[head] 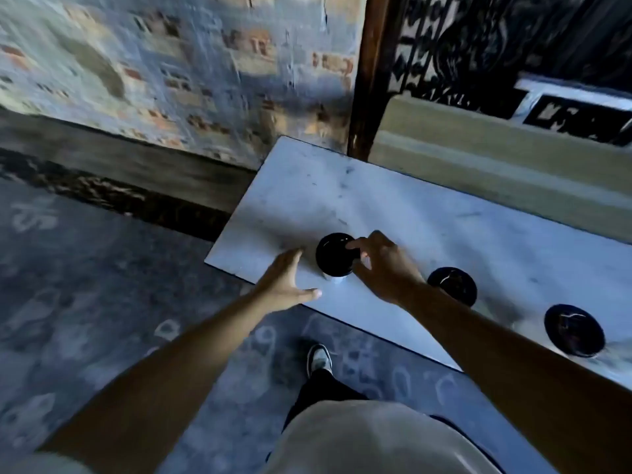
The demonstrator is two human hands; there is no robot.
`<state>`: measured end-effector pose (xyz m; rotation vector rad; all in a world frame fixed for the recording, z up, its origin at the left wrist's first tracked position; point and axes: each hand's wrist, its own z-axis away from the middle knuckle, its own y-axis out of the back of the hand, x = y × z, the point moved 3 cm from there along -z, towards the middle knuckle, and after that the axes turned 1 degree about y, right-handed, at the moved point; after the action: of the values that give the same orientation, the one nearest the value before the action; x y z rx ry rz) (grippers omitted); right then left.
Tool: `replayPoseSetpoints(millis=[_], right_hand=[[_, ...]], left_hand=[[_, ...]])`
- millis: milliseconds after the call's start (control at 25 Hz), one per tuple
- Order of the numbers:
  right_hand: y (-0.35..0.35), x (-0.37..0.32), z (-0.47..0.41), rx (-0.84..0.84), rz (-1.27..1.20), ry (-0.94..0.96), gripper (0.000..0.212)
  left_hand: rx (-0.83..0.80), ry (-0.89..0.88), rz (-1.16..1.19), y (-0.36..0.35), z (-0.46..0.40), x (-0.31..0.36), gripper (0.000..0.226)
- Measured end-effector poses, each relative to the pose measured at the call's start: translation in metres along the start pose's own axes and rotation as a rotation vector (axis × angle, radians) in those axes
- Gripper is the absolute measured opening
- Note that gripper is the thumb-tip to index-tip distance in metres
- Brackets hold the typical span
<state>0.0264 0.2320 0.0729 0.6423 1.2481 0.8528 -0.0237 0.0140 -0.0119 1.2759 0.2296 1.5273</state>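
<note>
Three white cups with black lids stand in a row on a white marble tabletop [393, 206]. The leftmost cup [333, 256] is near the table's front left corner. My right hand [383, 265] reaches over it, fingertips touching the right side of its black lid, fingers bent. My left hand [287, 280] hovers just left of that cup, fingers straight and spread, thumb pointing right, holding nothing. The middle cup [453, 285] sits partly behind my right forearm. The third cup [574, 330] is at the right.
A patterned blue carpet [85, 319] covers the floor left of and below the table. My shoe [318, 359] is by the table's front edge. A painted wall [171, 70] rises behind, beside a dark wooden post [367, 80] and ornate black grille [496, 46].
</note>
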Motion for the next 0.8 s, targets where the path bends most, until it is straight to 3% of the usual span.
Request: replayPoseSetpoints(millis=[160,360,560,800], right_hand=[[-0.02,-0.002,-0.004,-0.03,0.061,-0.14,0.045],[-0.017,0.009,-0.003,0.116,-0.056,-0.283,0.032],[-0.003,0.011,0.004,0.13,-0.206,-0.518,0.046],[-0.004,0.003,0.009,0.112,-0.592,-0.47,0.035]], left_hand=[[0.079,-0.121,0.233,-0.012,-0.027,0.012,0.085],[0.06,-0.171,0.35,-0.021,-0.043,0.032,0.065],[0.062,-0.165,0.145,-0.009,-0.014,0.048,0.069],[0.143,-0.146,-0.152,0.017,0.027,0.084,0.069]])
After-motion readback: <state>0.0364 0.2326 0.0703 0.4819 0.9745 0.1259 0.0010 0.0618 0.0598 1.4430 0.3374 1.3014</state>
